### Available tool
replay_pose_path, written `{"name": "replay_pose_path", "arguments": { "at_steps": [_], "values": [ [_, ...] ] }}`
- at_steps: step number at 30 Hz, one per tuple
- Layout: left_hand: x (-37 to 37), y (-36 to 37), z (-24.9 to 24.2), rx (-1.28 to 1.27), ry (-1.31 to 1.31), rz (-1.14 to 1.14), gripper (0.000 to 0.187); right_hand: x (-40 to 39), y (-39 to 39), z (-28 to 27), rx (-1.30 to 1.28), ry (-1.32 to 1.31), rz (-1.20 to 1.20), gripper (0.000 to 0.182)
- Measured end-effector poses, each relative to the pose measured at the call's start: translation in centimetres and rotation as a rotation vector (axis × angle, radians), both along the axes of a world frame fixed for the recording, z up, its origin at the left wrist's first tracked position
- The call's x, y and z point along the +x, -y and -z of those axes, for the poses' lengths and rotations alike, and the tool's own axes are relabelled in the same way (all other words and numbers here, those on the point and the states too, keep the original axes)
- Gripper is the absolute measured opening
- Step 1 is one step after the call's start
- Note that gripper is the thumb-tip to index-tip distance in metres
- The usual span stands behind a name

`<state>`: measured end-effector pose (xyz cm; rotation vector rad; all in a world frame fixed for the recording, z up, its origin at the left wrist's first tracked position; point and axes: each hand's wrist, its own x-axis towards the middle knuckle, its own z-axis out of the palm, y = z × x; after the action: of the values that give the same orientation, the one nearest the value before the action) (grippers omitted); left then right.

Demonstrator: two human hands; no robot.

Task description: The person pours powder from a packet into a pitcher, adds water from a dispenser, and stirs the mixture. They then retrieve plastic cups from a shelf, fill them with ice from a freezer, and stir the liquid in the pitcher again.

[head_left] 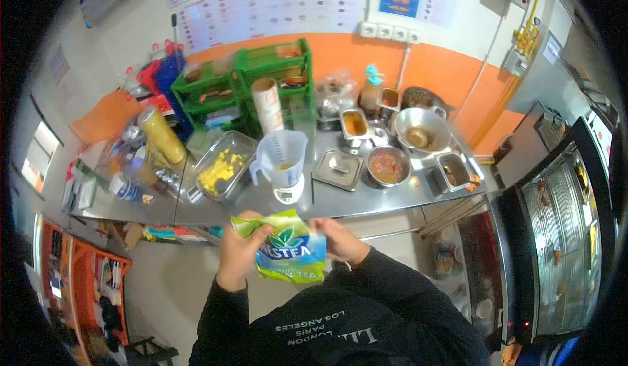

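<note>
Both of my hands hold a green and blue Nestea powder pouch point(288, 248) in front of my chest. My left hand point(239, 255) grips its left top corner and my right hand point(340, 240) grips its right edge. The pouch hangs just short of the steel counter's front edge. Straight ahead on the counter a clear plastic measuring jug point(282, 156) with a little yellow liquid stands on a small white scale point(288, 192).
The steel counter point(366, 202) carries a tray of yellow food point(221, 170), a lidded steel pan point(338, 168), a bowl of reddish sauce point(387, 164), a large steel bowl point(422, 130), a yellow cup stack point(161, 134) and green crates point(261, 78). A glass-door fridge point(562, 228) stands right.
</note>
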<state>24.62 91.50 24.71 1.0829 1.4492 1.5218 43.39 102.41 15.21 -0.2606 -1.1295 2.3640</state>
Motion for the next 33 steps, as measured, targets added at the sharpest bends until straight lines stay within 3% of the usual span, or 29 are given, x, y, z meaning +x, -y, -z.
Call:
{"name": "replay_pose_path", "arguments": {
  "at_steps": [4, 7, 11, 12, 15, 18, 21, 24, 25, 28, 31, 33],
  "values": [
    [2.2, -3.5, -1.7, 0.051, -0.141, 0.356, 0.021, 0.2, -0.2, 3.4, -0.05, 0.226, -0.088, 0.047],
    [3.0, -7.1, -2.8, -0.057, -0.096, 0.533, 0.03, 0.3, -1.3, 3.4, -0.442, -0.076, -0.637, 0.051],
    [1.3, -13.3, -2.0, 0.102, -0.183, 0.617, 0.026, -1.0, -5.5, 6.8, -0.687, -0.335, -0.749, 0.056],
    [0.6, -14.9, -2.0, 0.206, -0.232, 0.641, 0.023, -0.4, -7.0, 7.2, -0.507, -0.305, -0.595, 0.059],
    [-2.7, -19.1, -3.0, 0.311, -0.599, 0.561, 0.029, 0.4, -11.8, 2.0, -0.522, 0.016, -0.131, 0.059],
    [-2.1, -22.1, -3.7, 0.09, 0.149, 0.231, 0.047, -0.8, -16.9, -0.7, -0.459, -0.106, 0.177, 0.064],
    [-5.4, -24.3, -0.8, -0.015, 0.387, 0.297, 0.053, -1.4, -21.0, -0.8, -0.295, -0.116, 0.453, 0.063],
    [0.4, -24.0, -0.4, 0.028, -0.149, 0.288, 0.048, -2.9, -22.8, 0.0, -0.165, -0.114, 0.685, 0.051],
    [1.0, -24.6, 0.2, 0.009, -0.081, 0.187, 0.04, -3.6, -22.9, -0.2, -0.134, -0.098, 0.77, 0.047],
    [1.2, -26.8, 1.7, 0.059, 0.178, -0.08, 0.016, -5.2, -22.5, 0.3, -0.18, -0.123, 0.819, 0.045],
    [0.2, -27.7, 2.4, 0.087, 0.34, -0.038, 0.019, -6.2, -21.8, 0.2, -0.234, -0.122, 0.835, 0.045],
    [-0.4, -27.7, 1.7, 0.05, 0.25, -0.05, 0.02, -6.5, -21.6, 0.0, -0.237, -0.134, 0.858, 0.045]
  ]
}}
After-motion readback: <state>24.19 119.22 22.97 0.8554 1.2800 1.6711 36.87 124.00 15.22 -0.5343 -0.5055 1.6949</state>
